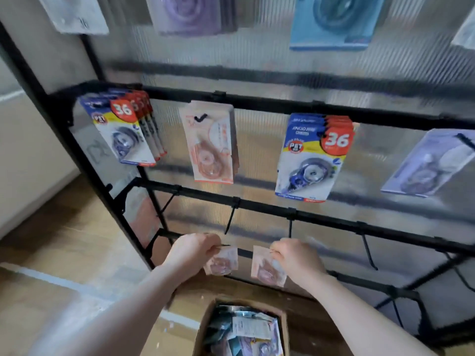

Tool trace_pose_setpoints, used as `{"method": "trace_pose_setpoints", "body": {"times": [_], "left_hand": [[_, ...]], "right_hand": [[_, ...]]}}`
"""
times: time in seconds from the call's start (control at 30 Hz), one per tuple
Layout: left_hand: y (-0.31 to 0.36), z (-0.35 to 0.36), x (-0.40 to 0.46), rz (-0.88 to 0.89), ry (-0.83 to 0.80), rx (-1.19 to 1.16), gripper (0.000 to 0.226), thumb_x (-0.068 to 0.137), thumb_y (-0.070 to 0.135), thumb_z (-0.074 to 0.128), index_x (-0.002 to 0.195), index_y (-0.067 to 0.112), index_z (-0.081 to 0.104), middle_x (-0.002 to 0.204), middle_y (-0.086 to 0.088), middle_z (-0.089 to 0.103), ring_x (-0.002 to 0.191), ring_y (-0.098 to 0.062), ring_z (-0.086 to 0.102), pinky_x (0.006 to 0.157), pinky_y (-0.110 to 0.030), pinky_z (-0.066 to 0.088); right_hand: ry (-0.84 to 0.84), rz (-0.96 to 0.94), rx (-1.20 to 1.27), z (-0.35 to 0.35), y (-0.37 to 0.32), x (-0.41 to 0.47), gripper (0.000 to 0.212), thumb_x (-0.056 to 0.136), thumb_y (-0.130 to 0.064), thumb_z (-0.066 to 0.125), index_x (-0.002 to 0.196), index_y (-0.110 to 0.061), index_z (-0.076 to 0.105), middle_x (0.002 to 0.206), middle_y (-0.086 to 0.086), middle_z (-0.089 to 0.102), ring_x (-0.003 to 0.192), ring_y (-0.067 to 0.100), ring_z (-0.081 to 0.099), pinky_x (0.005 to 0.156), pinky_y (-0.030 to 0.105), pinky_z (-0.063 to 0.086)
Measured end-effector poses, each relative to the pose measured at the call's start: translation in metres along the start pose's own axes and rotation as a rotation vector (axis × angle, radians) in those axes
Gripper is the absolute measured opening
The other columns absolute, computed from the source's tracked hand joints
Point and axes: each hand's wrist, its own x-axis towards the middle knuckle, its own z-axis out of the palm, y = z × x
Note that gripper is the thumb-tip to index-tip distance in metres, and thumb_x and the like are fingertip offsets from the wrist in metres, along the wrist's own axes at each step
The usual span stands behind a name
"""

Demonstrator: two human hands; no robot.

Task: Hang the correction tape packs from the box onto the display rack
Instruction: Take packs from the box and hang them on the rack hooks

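1. Peach-pink card packs of correction tape hang low in the view, one in each hand, both near 6 o'clock of the black metal display rack (257,104).
2. The left hand (191,249) pinches the top edge of the left peach pack (223,263), fingers curled round it, at a thin black hook tip on the lowest rail.
3. The right hand (295,258) likewise pinches the top of the right peach pack (267,271); the hook there is hidden behind the fingers.
4. More packs lie jumbled in the open brown cardboard box (205,327) on the wooden floor, at 6 o'clock below the hands.
5. Risk, as I judge it: each card's small hang hole may miss its hook tip, since both hands work at once and motion blur hides the holes; a missed pack would drop towards the box or floor.
6. A second risk: a wrist could knock the bare black hooks (368,253) jutting out at 3 o'clock of the right hand.
7. Edges: the rack's black corner post stands close at 9 o'clock of the left hand.
8. Open room: bare hooks on the rail above, at 12 o'clock; higher still hang the blue-and-red packs marked 36 (308,160).
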Motion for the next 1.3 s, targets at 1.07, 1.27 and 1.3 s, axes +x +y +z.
{"method": "trace_pose_setpoints", "body": {"times": [1.07, 1.27, 1.3], "left_hand": [[0.086, -0.175, -0.007, 0.094, 0.253, 0.023, 0.017, 0.091, 0.033, 0.055, 0.101, 0.024, 0.065, 0.097, 0.006, 0.068, 0.083, -0.016, 0.062, 0.062, -0.024, 0.041], [0.153, -0.179, 0.009, 0.123, 0.262, 0.048, 0.018, 0.092, 0.033, 0.054, 0.101, 0.023, 0.065, 0.098, 0.005, 0.068, 0.086, -0.017, 0.063, 0.062, -0.025, 0.041], [0.166, -0.178, 0.012, 0.115, 0.258, 0.039, 0.017, 0.091, 0.034, 0.055, 0.099, 0.023, 0.065, 0.098, 0.005, 0.068, 0.087, -0.018, 0.063, 0.064, -0.027, 0.044]], "right_hand": [[0.275, 0.048, -0.045, -0.169, 0.025, -0.072, 0.022, 0.096, -0.019, 0.045, 0.079, -0.016, 0.058, 0.083, -0.002, 0.062, 0.075, 0.014, 0.057, 0.060, 0.024, 0.040], [0.311, 0.047, -0.046, -0.190, 0.085, -0.102, 0.023, 0.097, -0.018, 0.045, 0.078, -0.017, 0.057, 0.082, -0.003, 0.062, 0.074, 0.011, 0.057, 0.050, 0.015, 0.027], [0.318, 0.047, -0.061, -0.194, 0.097, -0.109, 0.022, 0.097, -0.018, 0.045, 0.078, -0.017, 0.058, 0.083, -0.002, 0.062, 0.073, 0.012, 0.056, 0.048, 0.015, 0.025]]}}
